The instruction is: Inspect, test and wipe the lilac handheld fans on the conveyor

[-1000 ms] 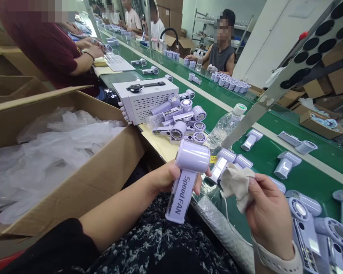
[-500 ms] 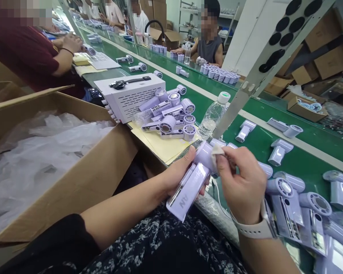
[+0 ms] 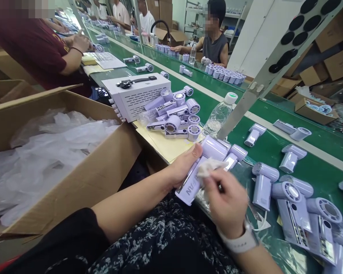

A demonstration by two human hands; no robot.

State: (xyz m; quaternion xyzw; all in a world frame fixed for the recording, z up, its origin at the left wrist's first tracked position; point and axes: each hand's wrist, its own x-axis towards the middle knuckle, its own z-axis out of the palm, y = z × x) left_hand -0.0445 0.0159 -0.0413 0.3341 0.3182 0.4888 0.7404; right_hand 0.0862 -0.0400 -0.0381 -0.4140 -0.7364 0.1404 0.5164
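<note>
Lilac fan (image 3: 215,147) in your left hand (image 3: 185,161), held tilted over the bench's near edge, its head farther off and its handle slanting near and left. Your right hand (image 3: 227,199) pinches a bunched cloth (image 3: 210,166). Half a second ago that cloth was on the round head; now it lies across the lettered handle, leaving "FAN" readable, so the wiping seems to have passed from head to grip. The head is a glossy, smooth barrel, the handle a flat-faced bar of hard plastic; the cloth is soft, pale and creased. Right of you, similar fans (image 3: 265,186) lie on the green bench (image 3: 274,146); left, a matt cardboard box (image 3: 103,167) holds filmy, crumpled plastic (image 3: 54,140).
</note>
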